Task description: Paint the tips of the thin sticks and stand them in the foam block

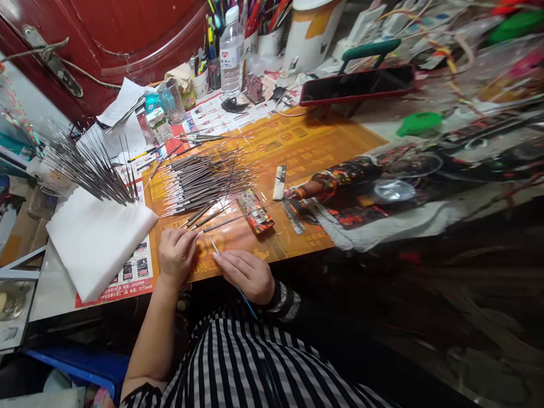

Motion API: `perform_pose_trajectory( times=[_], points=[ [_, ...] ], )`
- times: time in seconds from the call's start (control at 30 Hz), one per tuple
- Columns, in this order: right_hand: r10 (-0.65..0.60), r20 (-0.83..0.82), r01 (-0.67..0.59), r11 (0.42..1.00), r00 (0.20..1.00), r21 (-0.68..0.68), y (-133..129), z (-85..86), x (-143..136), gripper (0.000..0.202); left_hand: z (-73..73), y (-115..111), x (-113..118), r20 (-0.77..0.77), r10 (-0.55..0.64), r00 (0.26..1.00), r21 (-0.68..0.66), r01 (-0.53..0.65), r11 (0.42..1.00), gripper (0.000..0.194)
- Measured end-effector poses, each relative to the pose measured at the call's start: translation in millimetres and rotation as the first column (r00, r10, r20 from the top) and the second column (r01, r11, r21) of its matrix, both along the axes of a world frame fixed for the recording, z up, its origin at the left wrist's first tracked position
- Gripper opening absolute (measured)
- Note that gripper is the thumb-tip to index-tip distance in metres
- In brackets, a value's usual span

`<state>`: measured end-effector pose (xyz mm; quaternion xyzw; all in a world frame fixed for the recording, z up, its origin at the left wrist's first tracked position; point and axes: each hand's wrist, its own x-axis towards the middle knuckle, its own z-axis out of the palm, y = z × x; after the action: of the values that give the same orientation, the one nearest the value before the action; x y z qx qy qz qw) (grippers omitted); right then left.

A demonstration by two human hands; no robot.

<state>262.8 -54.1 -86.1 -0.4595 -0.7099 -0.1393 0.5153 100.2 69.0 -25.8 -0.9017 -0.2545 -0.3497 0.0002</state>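
My left hand [178, 253] is closed at the front edge of the orange sheet [300, 241], its fingertips pinching the end of a thin dark stick [225, 222] that points right across a small paint-smeared block [255, 212]. To its right, my right hand [245, 274] is closed around a slim blue brush [216, 246], whose tip points up and left, close to the left fingertips but apart from them. Just beyond both hands lies a large pile of thin dark sticks [200, 183] with pale ends.
A white foam block [99, 240] with many upright dark sticks [90, 168] stands left. Behind are a water bottle [231, 53], brush cups and a phone [357, 86] on a stand. Right lie a white cloth [366, 239], a paint-stained handle [338, 179] and a green lid [419, 123].
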Motion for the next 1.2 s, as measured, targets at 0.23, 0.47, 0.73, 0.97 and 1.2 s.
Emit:
perform_pose_trajectory(
  times=[0.23, 0.47, 0.73, 0.97, 1.2],
  points=[
    [-0.027, 0.064, 0.029, 0.999, 0.998, -0.027, -0.4, -4.0, -1.2, 0.048, 0.0, -1.4, 0.5, -0.009, 0.015, 1.0, -0.023, -0.015, 1.0, 0.013],
    [-0.03, 0.063, 0.033, 0.998, 0.998, -0.046, -0.1, -5.5, -1.9, 0.049, 1.4, -2.4, 0.5, -0.018, 0.017, 1.0, -0.023, -0.017, 1.0, 0.014],
    [-0.033, 0.06, 0.037, 0.998, 0.998, -0.055, -0.1, -4.9, -2.5, 0.054, 1.1, -2.2, 0.7, -0.004, 0.005, 1.0, -0.016, -0.005, 1.0, 0.012],
    [-0.027, 0.057, 0.03, 0.998, 0.998, -0.053, -0.5, -4.5, -2.0, 0.053, 1.2, -2.5, 0.3, -0.02, 0.019, 1.0, -0.03, -0.02, 0.999, 0.013],
    [-0.033, 0.078, 0.036, 0.998, 0.996, -0.047, -0.5, -2.8, -1.7, 0.051, 1.3, -2.6, 0.3, -0.021, 0.018, 1.0, -0.03, -0.018, 0.999, 0.014]
  ],
)
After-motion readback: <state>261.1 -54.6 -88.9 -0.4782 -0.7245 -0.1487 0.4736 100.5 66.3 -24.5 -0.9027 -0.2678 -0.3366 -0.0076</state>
